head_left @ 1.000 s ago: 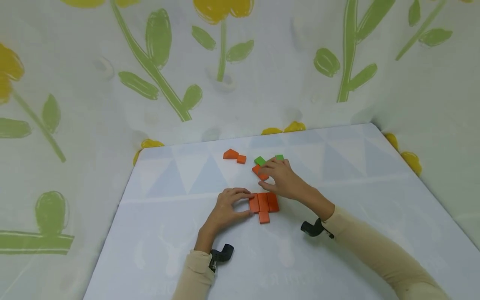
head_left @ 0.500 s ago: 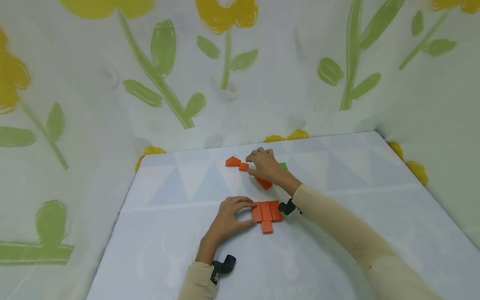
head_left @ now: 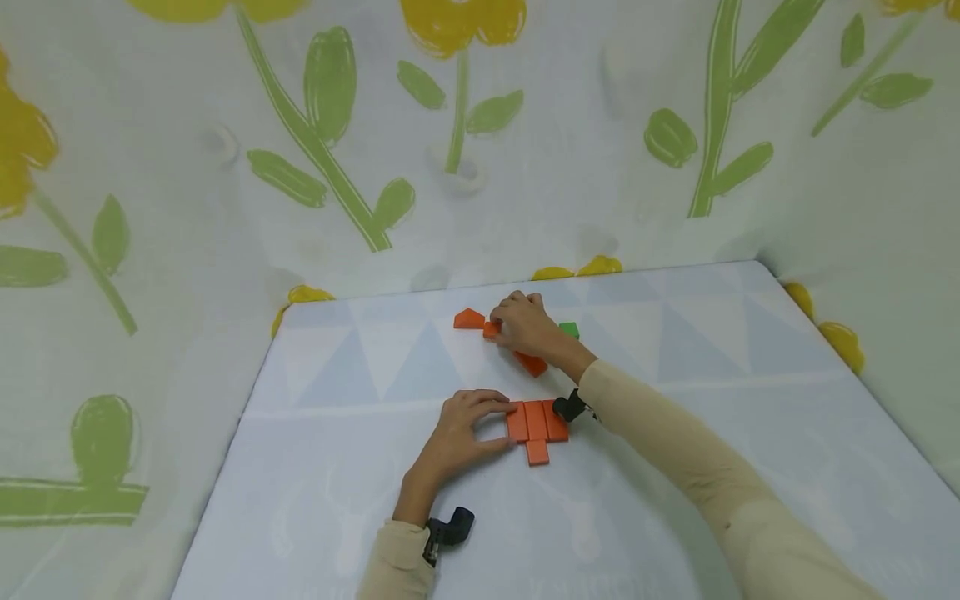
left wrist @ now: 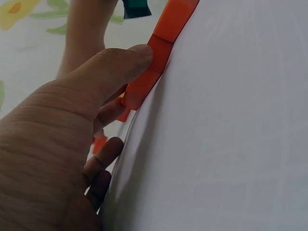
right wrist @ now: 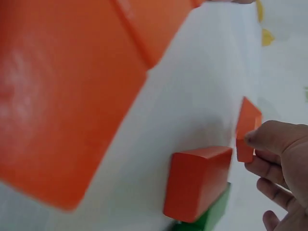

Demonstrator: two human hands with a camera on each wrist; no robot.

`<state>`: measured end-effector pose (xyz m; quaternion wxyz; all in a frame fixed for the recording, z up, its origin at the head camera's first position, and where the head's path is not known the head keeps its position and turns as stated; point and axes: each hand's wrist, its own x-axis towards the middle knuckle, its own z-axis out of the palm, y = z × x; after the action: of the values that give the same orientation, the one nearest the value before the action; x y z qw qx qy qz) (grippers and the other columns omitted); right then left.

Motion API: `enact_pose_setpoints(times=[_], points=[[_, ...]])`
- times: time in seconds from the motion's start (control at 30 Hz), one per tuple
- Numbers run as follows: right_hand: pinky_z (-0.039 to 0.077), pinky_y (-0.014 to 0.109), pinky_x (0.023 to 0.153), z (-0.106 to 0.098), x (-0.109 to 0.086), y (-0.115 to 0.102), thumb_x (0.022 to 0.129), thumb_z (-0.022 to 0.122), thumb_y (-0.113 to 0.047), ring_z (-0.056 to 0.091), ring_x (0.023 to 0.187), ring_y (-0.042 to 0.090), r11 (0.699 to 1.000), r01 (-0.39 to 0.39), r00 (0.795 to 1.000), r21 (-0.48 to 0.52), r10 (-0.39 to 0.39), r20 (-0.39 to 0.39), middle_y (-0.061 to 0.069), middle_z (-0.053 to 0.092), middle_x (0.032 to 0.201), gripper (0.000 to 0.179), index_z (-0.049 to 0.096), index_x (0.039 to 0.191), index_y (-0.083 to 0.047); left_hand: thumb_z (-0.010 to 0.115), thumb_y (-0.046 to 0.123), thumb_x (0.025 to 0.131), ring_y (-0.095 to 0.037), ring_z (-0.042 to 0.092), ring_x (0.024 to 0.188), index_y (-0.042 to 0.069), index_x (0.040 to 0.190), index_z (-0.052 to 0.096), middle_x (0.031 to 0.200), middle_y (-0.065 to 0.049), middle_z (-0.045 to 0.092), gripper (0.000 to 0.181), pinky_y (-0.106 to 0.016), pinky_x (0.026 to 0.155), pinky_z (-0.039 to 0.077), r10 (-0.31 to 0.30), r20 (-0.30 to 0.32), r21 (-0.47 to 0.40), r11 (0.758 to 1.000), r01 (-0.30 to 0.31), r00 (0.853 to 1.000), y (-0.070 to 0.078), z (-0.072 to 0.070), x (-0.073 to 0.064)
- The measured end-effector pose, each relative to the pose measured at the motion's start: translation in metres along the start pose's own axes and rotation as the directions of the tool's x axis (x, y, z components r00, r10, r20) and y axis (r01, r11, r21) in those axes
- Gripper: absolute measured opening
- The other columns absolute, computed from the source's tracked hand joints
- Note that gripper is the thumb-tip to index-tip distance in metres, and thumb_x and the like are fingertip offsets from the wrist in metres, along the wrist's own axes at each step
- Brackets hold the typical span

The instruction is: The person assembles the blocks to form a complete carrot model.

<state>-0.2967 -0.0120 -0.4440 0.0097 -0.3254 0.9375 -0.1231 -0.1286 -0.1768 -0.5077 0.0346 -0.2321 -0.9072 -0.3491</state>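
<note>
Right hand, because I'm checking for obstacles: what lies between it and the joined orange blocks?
In the head view, an orange block, partly hidden by the right hand, lies between that hand and the joined orange blocks, not touching them.

Pale backdrop (head_left: 555,208), yellow flowers (head_left: 435,33), green stems (head_left: 717,108); whitish tabletop (head_left: 300,500), bluish triangles (head_left: 341,375)

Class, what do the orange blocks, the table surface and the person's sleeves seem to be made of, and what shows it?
Orange blocks: perhaps painted wood or plastic; smooth, with a slight sheen on flat faces, but no visible grain.
Table surface: perhaps a printed cloth or sheet; matte, with pale blue triangles.
Sleeves: most likely fabric; matte, with soft folds.
</note>
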Motion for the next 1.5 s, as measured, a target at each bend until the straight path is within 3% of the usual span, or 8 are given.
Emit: enact_pose_setpoints(times=[0.2,0.37,0.57,0.93,1.13,1.5], points=[[0.029,0.051,0.097,-0.031,-0.033,-0.003,0.091,0.073,-0.021,0.046,0.122,0.023,0.995,0.083,0.991,0.05,-0.077,-0.114,-0.001,0.068,0.119,0.025,0.072,0.115,-0.015,0.077,0.039,0.086,-0.015,0.044,0.124,0.031,0.129,0.067,0.133,0.013,0.056,0.045,-0.048,0.104,0.032,0.003,-0.006,-0.001,1.0,-0.003,1.0,0.0,-0.003,0.004],[0.029,0.051,0.096,-0.048,-0.076,-0.009,0.088,0.073,-0.014,0.048,0.117,0.023,0.971,0.223,0.955,0.088,-0.199,-0.219,-0.002,0.068,0.112,0.021,0.072,0.109,-0.015,0.079,0.037,0.085,-0.015,0.043,0.123,0.031,0.128,0.068,0.132,0.015,0.056,0.045,-0.048,0.105,0.031,0.008,-0.03,-0.018,1.0,-0.008,1.0,-0.002,-0.006,0.006],[0.032,0.05,0.094,-0.044,-0.123,-0.007,0.084,0.077,-0.013,0.049,0.115,0.023,0.949,0.311,0.919,0.057,-0.284,-0.275,-0.002,0.067,0.109,0.024,0.072,0.108,-0.015,0.078,0.038,0.086,-0.017,0.045,0.123,0.029,0.128,0.069,0.133,0.012,0.057,0.045,-0.051,0.105,0.031,0.023,-0.028,-0.008,1.0,-0.023,0.999,-0.004,-0.007,0.006],[0.033,0.049,0.094,-0.022,-0.189,-0.001,0.08,0.08,-0.014,0.051,0.113,0.02,0.945,0.322,0.917,0.05,-0.298,-0.266,-0.005,0.068,0.105,0.027,0.073,0.106,-0.015,0.08,0.038,0.085,-0.021,0.047,0.122,0.028,0.128,0.069,0.133,0.008,0.059,0.046,-0.052,0.101,0.033,0.032,-0.027,0.011,0.999,-0.031,0.999,-0.001,-0.001,0.004],[0.036,0.052,0.092,-0.01,-0.211,-0.001,0.077,0.083,-0.014,0.053,0.11,0.021,0.94,0.341,0.907,0.017,-0.324,-0.271,-0.004,0.069,0.104,0.03,0.073,0.106,-0.014,0.08,0.037,0.084,-0.02,0.047,0.123,0.029,0.128,0.069,0.133,0.008,0.058,0.046,-0.05,0.101,0.033,0.024,-0.019,0.02,1.0,-0.024,1.0,-0.002,0.003,0.004],[0.036,0.05,0.092,0.008,-0.218,-0.002,0.078,0.083,-0.016,0.053,0.109,0.02,0.938,0.347,0.909,-0.003,-0.337,-0.246,-0.005,0.069,0.102,0.03,0.074,0.106,-0.015,0.08,0.037,0.084,-0.02,0.047,0.123,0.03,0.129,0.068,0.134,0.008,0.058,0.047,-0.05,0.101,0.033,0.024,-0.008,0.008,1.0,-0.024,1.0,-0.004,0.003,0.005]])
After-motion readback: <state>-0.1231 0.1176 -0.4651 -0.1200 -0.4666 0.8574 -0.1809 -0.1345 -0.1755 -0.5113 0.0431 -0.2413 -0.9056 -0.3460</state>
